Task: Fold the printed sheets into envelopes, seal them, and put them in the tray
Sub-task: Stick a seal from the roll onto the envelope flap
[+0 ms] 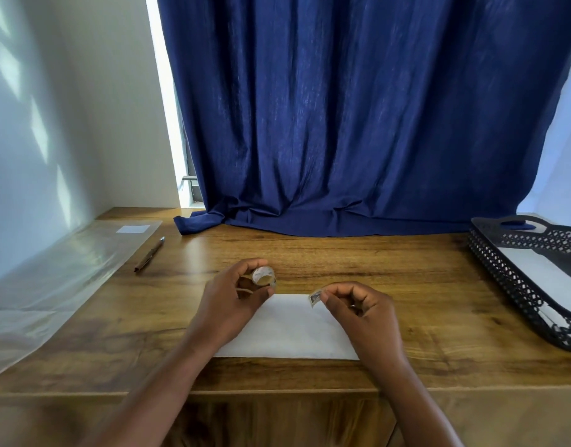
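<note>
A white envelope (pixel 287 327) is laid flat on the wood-grain counter (pixel 407 279), near its front edge, centred between the hands. It is rectangular, matte and smooth, with its long axis running left to right, parallel to the counter edge; the left part is hidden under the left hand (pixel 235 295).

A small roll of tape (pixel 264 276) is held in the left grip, pinched closed between thumb and fingers just above the envelope's far left corner. The roll is a short ring, pale and slightly glossy, with the open core tilted toward the camera.

A short strip of tape (pixel 315 298) is pinched in the right hand (pixel 358 308), between thumb and forefinger, with the remaining fingers curled in. The strip is small and brownish with a dark patch, hanging over the envelope's far right corner. Whether it touches the paper cannot be told.

A black plastic tray (pixel 516 285) with perforated lattice walls and a cut-out handle is set at the counter's right side, well apart from the envelope. A white flat sheet or envelope (pixel 542 275) is seen inside it.

At the left, a clear glossy plastic sleeve (pixel 61 279) is spread flat, with a small white label near its far end. A slim brown pen (pixel 149 255) is placed just beside it, angled diagonally. A dark blue pleated curtain (pixel 342 117) is draped onto the back of the counter.
</note>
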The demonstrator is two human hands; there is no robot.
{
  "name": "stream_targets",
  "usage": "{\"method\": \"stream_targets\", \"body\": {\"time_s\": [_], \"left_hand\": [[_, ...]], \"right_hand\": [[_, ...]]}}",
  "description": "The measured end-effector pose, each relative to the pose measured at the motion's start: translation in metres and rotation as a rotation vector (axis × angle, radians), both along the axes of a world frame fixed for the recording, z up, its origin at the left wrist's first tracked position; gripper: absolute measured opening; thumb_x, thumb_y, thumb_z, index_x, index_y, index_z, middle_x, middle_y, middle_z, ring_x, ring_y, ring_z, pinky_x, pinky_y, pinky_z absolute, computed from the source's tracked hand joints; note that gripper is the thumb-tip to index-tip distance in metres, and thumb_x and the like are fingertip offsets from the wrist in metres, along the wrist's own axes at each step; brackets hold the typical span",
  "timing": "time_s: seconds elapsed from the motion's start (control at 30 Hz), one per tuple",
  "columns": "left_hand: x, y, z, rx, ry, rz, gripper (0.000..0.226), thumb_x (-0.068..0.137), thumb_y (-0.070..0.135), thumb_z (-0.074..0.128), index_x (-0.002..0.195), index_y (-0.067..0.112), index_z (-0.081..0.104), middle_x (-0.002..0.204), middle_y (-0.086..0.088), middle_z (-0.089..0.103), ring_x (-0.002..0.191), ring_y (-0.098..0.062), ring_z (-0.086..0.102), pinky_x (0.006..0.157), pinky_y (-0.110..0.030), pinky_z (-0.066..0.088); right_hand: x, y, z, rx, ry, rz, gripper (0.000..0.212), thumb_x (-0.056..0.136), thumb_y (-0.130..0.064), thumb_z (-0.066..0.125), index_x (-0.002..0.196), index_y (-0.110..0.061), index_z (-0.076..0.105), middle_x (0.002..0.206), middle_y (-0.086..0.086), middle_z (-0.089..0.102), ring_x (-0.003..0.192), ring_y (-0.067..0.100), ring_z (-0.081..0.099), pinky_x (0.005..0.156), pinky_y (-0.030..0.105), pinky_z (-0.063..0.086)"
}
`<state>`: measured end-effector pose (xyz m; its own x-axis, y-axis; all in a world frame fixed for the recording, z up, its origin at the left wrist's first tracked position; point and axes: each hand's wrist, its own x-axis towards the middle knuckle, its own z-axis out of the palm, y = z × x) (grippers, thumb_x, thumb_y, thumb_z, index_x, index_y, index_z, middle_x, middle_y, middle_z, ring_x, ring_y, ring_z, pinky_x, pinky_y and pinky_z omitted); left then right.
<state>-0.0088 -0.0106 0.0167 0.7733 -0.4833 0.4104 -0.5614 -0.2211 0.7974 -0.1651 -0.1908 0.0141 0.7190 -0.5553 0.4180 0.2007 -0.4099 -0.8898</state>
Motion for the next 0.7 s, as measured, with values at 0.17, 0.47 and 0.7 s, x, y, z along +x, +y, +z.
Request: {"method": "stream_targets", "body": {"time_s": [0.17, 0.47, 0.7], "left_hand": [[0.046, 0.040, 0.016, 0.245, -0.120, 0.176, 0.045, 0.086, 0.040, 0.081, 0.128, 0.041, 0.064, 0.113, 0.021, 0.068, 0.096, 0.001, 0.064, 0.078, -0.026, 0.051], [0.097, 0.111, 0.014, 0.580, -0.094, 0.465, 0.043, 0.093, 0.039, 0.066, 0.135, 0.034, 0.062, 0.138, -0.003, 0.066, 0.125, -0.029, 0.059, 0.101, -0.048, 0.051], [0.065, 0.076, 0.023, 0.500, -0.202, 0.439, 0.069, 0.094, 0.041, 0.071, 0.154, 0.033, 0.039, 0.158, -0.004, 0.042, 0.142, -0.028, 0.042, 0.111, -0.047, 0.041]], "right_hand": [[0.003, 0.000, -0.005, -0.054, 0.146, 0.048, 0.011, 0.092, -0.028, 0.074, 0.088, -0.037, 0.079, 0.085, -0.014, 0.077, 0.076, 0.016, 0.069, 0.064, 0.037, 0.056], [0.004, 0.000, -0.006, -0.100, 0.169, 0.065, 0.011, 0.090, -0.030, 0.075, 0.088, -0.041, 0.079, 0.090, -0.023, 0.076, 0.081, 0.006, 0.071, 0.073, 0.042, 0.061], [0.003, 0.001, -0.004, -0.088, 0.178, 0.056, 0.013, 0.090, -0.031, 0.075, 0.088, -0.043, 0.078, 0.090, -0.020, 0.077, 0.082, 0.007, 0.071, 0.076, 0.044, 0.061]]}}
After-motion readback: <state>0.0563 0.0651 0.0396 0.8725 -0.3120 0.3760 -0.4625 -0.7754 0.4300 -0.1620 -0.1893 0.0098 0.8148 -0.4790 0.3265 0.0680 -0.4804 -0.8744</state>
